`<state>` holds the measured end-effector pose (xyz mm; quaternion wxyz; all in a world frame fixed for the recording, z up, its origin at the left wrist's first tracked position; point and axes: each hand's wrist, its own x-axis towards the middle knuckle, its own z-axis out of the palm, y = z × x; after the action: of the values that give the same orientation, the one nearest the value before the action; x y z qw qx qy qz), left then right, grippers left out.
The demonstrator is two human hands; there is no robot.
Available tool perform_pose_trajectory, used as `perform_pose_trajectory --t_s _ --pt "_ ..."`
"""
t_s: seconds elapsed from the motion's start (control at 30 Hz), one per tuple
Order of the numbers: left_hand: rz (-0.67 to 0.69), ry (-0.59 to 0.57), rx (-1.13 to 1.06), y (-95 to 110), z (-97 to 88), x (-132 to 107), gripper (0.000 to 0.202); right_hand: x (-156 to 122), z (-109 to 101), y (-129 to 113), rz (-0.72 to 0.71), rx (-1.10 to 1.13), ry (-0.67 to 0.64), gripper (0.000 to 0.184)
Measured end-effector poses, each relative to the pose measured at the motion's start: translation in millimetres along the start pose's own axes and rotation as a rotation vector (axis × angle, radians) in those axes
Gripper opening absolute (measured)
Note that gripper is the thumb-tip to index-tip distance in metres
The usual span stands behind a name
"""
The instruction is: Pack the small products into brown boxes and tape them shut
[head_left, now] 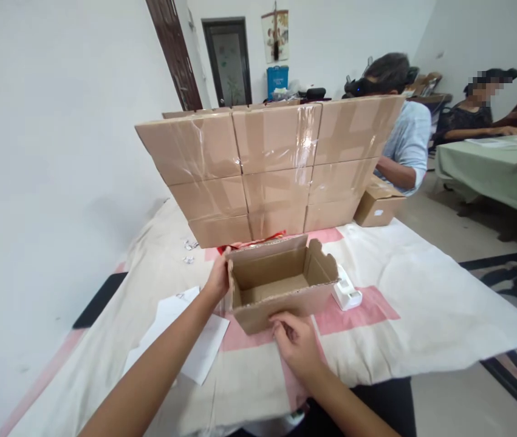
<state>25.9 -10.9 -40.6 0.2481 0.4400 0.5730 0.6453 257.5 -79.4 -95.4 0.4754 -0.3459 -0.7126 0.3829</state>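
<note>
An open-topped cardboard box stands in front of me on the cloth, its inside bare and its upper edges uneven. My left hand grips its left end, the fingers partly hidden behind the wall. At the lower front of the box, my right hand has its thumb and curled fingers closed against the cardboard near the bottom edge. Just past the box's right end sits a white tape dispenser. Behind the box lies a red strip or wrapper, partly covered.
A wall of taped cardboard boxes rises at the back of the table. A smaller closed carton stands at its right. White papers lie at left under my forearm. One person sits behind the boxes, another at a green-covered table.
</note>
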Motion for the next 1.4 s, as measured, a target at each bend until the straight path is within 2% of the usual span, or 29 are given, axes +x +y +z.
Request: perform_pose_trajectory --t_s 0.1,0.2,0.23,0.27,0.33,0.4,0.47,0.57,0.6,0.63,0.73,0.77,0.83,0.9,0.97,1.03,1.07,1.1,1.13,1.2,1.23,1.27,1.33,1.4 --pt "0.029 0.159 -0.088 24.2 -29.3 23.8 0.041 -4.9 -4.3 6.9 -0.123 -0.058 0.081 0.019" --pt "0.205 0.435 -0.216 79.1 -49.5 41.2 0.034 -7.3 -6.2 8.7 -0.175 -0.056 0.154 0.019" --pt "0.259 0.486 -0.243 100.3 -51.1 42.0 0.032 -7.4 -6.0 8.9 -0.182 -0.056 0.16 0.019" --pt "0.292 0.505 -0.256 120.6 -49.6 39.9 0.031 -7.3 -5.6 9.2 -0.187 -0.057 0.158 0.019" --pt "0.315 0.462 -0.242 153.4 -38.1 28.0 0.032 -6.3 -4.9 10.5 -0.185 -0.064 0.15 0.019" --pt "0.299 0.389 -0.2 169.2 -18.2 9.8 0.034 -5.0 -5.4 12.6 -0.14 -0.064 0.176 0.018" --pt "0.274 0.302 -0.069 166.6 5.3 -8.8 0.035 -3.5 -7.1 14.5 -0.079 -0.055 0.228 0.02" --pt "0.282 0.12 0.193 140.2 37.8 -27.8 0.024 -0.9 -9.8 16.0 -0.063 -0.057 0.268 0.021" --pt "0.303 0.013 0.276 129.6 45.8 -30.9 0.019 0.0 -10.2 15.9 -0.081 -0.064 0.268 0.021" --pt "0.341 -0.153 0.41 120.0 51.8 -32.7 0.017 0.8 -10.0 15.5 -0.099 -0.071 0.265 0.021" --pt "0.435 -0.74 1.0 101.9 56.9 -34.2 0.018 1.1 -8.2 12.6 -0.117 -0.066 0.27 0.021" --pt "0.442 -0.87 1.156 100.1 55.1 -34.7 0.016 0.3 -7.9 11.4 -0.112 -0.053 0.278 0.021" --pt "0.42 -0.966 1.286 101.9 48.5 -37.0 0.008 -2.5 -10.6 9.4 -0.113 -0.026 0.304 0.021" --pt "0.406 -0.973 1.307 107.9 40.2 -40.2 0.015 -3.8 -20.9 8.0 -0.133 -0.008 0.346 0.019" --pt "0.415 -0.944 1.276 113.5 31.1 -42.9 0.027 1.6 -40.9 6.4 -0.162 -0.018 0.442 0.02" --pt "0.492 -0.919 1.176 114.1 22.1 -44.4 0.035 17.5 -68.3 3.4 -0.197 -0.049 0.552 0.027" --pt "0.573 -0.913 1.128 111.4 18.1 -44.6 0.036 29.4 -82.5 1.3 -0.218 -0.063 0.57 0.034" --pt "0.685 -0.902 1.093 106.7 14.8 -44.6 0.034 43.0 -95.4 -1.0 -0.251 -0.083 0.528 0.043" --pt "0.818 -0.876 1.077 100.4 12.3 -44.2 0.033 57.3 -106.2 -3.4 -0.271 -0.101 0.402 0.052" --pt "1.056 -0.742 1.101 85.7 9.3 -42.1 0.034 83.1 -118.1 -7.4 -0.271 -0.104 0.021 0.056" --pt "1.113 -0.634 1.13 79.1 8.0 -39.9 0.037 92.7 -118.9 -8.5 -0.252 -0.107 -0.138 0.055" --pt "1.116 -0.528 1.156 74.0 6.1 -36.9 0.04 99.2 -116.8 -8.7 -0.227 -0.108 -0.239 0.053" --pt "0.99 -0.386 1.16 70.9 -1.4 -28.3 0.043 103.3 -106.7 -6.6 -0.183 -0.094 -0.269 0.051" --pt "0.794 -0.404 1.081 77.4 -14.2 -18.9 0.042 98.5 -94.7 -2.3 -0.165 -0.063 -0.207 0.056"
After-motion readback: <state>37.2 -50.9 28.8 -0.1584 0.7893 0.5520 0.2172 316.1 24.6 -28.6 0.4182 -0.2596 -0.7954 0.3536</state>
